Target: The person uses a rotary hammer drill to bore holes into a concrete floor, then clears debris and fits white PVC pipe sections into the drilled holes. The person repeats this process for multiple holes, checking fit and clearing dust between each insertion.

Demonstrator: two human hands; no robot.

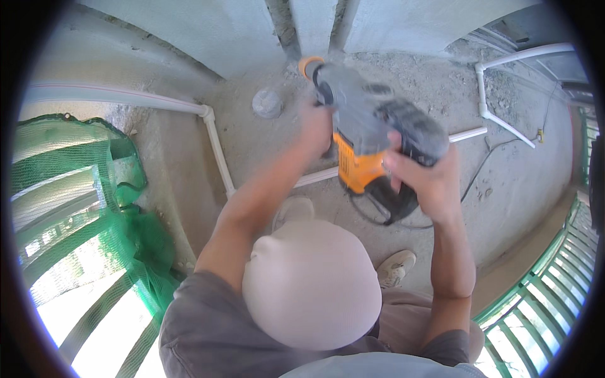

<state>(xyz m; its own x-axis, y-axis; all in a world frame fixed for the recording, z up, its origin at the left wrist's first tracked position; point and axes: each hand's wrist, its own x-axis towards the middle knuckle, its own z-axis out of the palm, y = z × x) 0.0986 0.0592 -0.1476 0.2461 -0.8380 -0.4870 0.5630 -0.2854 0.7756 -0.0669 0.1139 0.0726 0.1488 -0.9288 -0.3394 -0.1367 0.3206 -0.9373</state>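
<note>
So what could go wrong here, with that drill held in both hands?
The drill, dusty and blurred, points at the wall base near white pipes, so it might nick one. Its cord loops on the floor by the shoe, a trip hazard. The left hand and right hand are bare, open to flying grit.

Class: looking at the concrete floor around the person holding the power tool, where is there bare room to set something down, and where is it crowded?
Bare floor lies right of the power tool, between the white pipe and the green railing. Another patch sits between the elbowed pipe and the round cap. Under the tool it is crowded: cord, shoe.
</note>
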